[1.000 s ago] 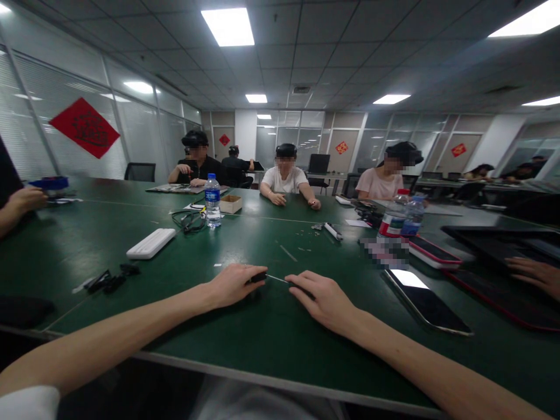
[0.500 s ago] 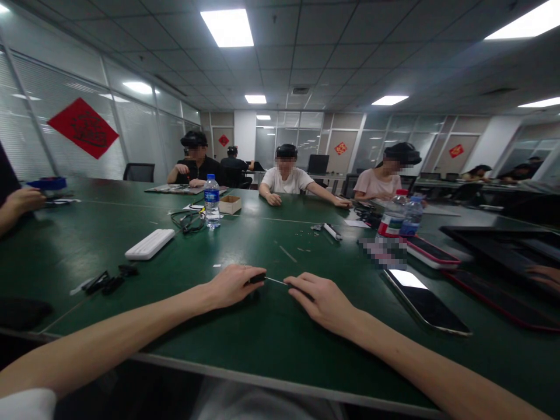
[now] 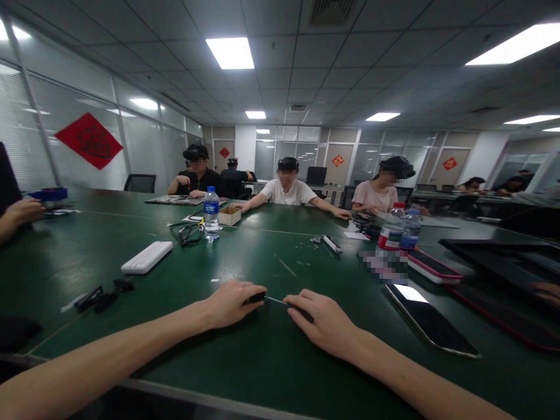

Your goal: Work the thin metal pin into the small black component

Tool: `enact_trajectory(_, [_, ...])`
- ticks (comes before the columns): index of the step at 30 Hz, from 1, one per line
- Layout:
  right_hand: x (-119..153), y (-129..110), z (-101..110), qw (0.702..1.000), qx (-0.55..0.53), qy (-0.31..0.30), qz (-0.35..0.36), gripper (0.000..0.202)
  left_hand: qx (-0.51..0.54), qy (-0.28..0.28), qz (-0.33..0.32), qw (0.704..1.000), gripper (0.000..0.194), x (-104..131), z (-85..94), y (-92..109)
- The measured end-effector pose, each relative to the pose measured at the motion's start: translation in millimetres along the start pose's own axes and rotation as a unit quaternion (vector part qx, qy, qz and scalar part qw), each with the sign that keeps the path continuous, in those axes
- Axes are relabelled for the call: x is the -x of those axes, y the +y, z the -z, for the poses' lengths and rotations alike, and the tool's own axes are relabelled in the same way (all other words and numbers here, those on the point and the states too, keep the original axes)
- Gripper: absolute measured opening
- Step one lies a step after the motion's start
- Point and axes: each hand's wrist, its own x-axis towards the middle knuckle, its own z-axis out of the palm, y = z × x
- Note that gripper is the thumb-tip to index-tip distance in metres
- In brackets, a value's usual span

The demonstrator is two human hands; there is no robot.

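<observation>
Low over the table's near middle, my left hand (image 3: 231, 303) is closed around the black handle of what looks like a thin screwdriver (image 3: 275, 300). Its slim metal shaft points right, bridging the gap between my hands. My right hand (image 3: 321, 318) has its thumb and fingers pinched at the shaft's far end. The tip is hidden under those fingers. A smartphone (image 3: 431, 321) lies to the right of my right hand, and a small white scrap (image 3: 214, 280) sits just beyond my left.
The green table (image 3: 184, 373) also bears a white power bank (image 3: 147, 258), black clips (image 3: 102, 296), a water bottle (image 3: 212, 216), a cardboard box (image 3: 230, 216) and a white pen-like piece (image 3: 332, 244). More bottles (image 3: 391, 227) stand right. Several people sit around it.
The view has tilted up slightly, so everything appears lower. My hands keep the same grip. The person opposite has stretched an arm to the cardboard box.
</observation>
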Motion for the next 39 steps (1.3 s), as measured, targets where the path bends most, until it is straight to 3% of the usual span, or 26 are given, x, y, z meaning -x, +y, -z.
enact_trajectory(25, [-7,-11,1,0.988,0.142,-0.053,-0.031,0.034,0.074,-0.033,-0.010,0.997,0.026,-5,-0.9,9])
enact_trajectory(39, [-12,-5,-4,0.990,0.134,-0.050,-0.021,0.039,0.103,-0.026,-0.020,0.994,0.024,-7,-2.4,14])
